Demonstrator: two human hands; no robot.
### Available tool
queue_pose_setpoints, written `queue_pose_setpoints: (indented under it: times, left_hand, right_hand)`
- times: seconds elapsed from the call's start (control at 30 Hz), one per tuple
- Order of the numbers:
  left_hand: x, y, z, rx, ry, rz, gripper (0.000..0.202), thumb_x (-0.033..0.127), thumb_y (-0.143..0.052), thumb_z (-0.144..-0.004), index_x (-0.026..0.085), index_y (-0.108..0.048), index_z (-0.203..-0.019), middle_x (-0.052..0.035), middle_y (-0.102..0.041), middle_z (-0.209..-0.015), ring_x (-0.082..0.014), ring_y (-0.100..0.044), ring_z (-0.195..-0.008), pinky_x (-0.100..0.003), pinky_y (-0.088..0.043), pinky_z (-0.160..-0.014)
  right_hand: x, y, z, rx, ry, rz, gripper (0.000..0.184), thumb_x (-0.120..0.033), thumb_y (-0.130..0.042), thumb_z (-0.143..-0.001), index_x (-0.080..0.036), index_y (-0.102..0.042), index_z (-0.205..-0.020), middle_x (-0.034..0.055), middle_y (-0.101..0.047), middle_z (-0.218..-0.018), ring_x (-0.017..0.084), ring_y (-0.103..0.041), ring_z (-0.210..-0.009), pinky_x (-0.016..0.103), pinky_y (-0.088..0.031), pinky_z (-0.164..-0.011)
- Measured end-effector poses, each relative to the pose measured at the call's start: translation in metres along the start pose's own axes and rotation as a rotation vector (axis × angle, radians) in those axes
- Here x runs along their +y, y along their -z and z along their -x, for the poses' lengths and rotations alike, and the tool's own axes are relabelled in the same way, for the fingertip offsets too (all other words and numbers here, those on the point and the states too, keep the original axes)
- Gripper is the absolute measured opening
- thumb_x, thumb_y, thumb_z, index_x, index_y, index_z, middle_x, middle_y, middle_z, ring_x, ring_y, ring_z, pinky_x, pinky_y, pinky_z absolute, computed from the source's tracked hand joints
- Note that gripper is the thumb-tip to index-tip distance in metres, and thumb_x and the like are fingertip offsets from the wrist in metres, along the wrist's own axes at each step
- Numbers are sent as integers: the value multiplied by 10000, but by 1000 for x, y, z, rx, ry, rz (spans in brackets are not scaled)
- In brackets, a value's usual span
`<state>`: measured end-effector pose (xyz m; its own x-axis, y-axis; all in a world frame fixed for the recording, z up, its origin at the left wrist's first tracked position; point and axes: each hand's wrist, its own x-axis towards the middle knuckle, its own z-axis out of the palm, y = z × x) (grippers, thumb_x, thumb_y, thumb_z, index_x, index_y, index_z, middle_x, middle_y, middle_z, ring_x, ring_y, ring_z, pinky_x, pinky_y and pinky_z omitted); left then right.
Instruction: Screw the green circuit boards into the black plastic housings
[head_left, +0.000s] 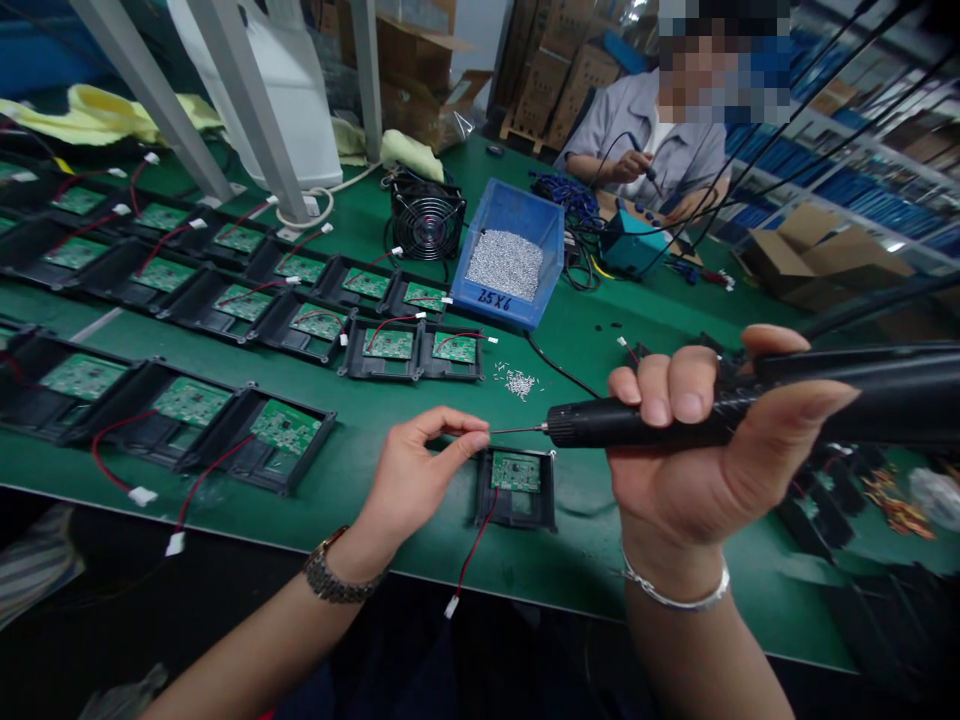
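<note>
My right hand (694,440) is wrapped round a black electric screwdriver (592,424), held level with its thin bit pointing left. At the bit's tip, the thumb and forefinger of my left hand (420,465) are pinched together. Whether a screw sits between those fingers is too small to make out. Just below the bit, a black plastic housing (553,505) lies on the green table, with a green circuit board (516,472) inside. A red wire (476,550) with a white connector hangs from it over the table's front edge. Behind, small loose screws (519,382) lie in a pile.
Rows of similar black housings (300,345) with boards fill the left side. A blue bin (536,310) of screws and a black fan (426,222) stand behind. Across the table a person (600,140) holds a tool beside a teal box (634,240). Cables hang at the upper right.
</note>
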<state>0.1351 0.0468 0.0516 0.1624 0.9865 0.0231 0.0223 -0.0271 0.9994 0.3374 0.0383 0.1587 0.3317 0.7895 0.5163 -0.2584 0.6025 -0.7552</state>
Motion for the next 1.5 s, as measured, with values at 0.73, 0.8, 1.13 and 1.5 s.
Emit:
queue_pose_setpoints:
  times: [0.73,0.8,1.13,1.5]
  left_hand:
    - [4,-2,15,-153,-361,-529,788,491,-1011,-809,239,-638,-1456,-86,-785,-1372,-317,-682,-1252,-482,-526,-1073]
    - [2,-9,19,-213,-251,-610,979,433,-1070,-727,222,-577,-1545,-120,-736,-1473,-366,-638,-1334,-544,-526,-1117]
    - [2,-29,23,-233,-130,-792,449,211,-868,-900,292,-773,-1332,-35,-850,-1206,-345,-679,-1145,-534,-567,-972]
    - [-4,-26,26,-232,-164,-749,479,229,-868,-911,308,-756,-1371,18,-862,-1246,-298,-662,-1050,-487,-558,-917]
  right_hand:
    - [-7,-9,16,22,-71,-90,308,-454,-931,-872,-276,-788,-1080,-94,-575,-606,95,-483,-481,283,-488,-536]
    - [-5,-6,20,-26,-64,-47,294,-443,-911,-893,-284,-779,-1102,-89,-592,-619,101,-498,-488,288,-492,-531]
    - [11,-3,47,-162,-49,64,300,-360,-848,-957,-269,-712,-1208,-87,-621,-680,110,-580,-555,304,-554,-582]
    - [20,-1,50,-199,-83,79,285,-330,-843,-961,-274,-700,-1201,-87,-639,-695,113,-609,-579,301,-571,-599]
